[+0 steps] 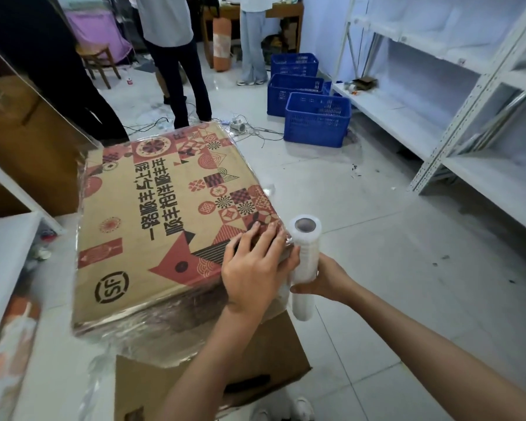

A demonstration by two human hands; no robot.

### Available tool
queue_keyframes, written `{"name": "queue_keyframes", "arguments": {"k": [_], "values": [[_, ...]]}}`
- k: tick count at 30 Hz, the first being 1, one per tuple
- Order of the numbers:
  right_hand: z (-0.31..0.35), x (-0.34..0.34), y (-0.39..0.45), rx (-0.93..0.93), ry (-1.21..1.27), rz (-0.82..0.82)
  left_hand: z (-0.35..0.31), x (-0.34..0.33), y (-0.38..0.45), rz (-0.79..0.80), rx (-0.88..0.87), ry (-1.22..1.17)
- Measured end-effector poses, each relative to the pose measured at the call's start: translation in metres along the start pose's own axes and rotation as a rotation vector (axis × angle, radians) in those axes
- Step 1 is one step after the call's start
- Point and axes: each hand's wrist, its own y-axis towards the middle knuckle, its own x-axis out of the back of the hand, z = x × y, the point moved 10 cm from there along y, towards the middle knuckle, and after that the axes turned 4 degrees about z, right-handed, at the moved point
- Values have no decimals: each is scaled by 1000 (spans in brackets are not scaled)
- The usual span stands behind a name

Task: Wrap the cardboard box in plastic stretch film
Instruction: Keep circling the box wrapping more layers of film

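A brown cardboard box (152, 220) with red and black printed patterns lies flat on top of a plain carton (255, 354). Clear stretch film clings to its near side and corners. My left hand (255, 265) presses flat on the box's near right corner, fingers straight over the film. My right hand (322, 278) grips a white roll of stretch film (305, 250), held upright just off that corner, with film running from the roll to the box edge.
Three blue plastic crates (316, 120) stand on the tiled floor ahead. White metal shelving (468, 123) lines the right side. Two people (176, 56) stand at the back. Cables and a power strip (237, 126) lie beyond the box. More cartons (28, 141) sit left.
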Motion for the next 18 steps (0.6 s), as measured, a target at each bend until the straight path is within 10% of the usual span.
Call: {"name": "queue_keyframes", "arguments": {"k": [18], "values": [[12,-53,14,233,34,331,24,31,-16,45,71,-80]]}}
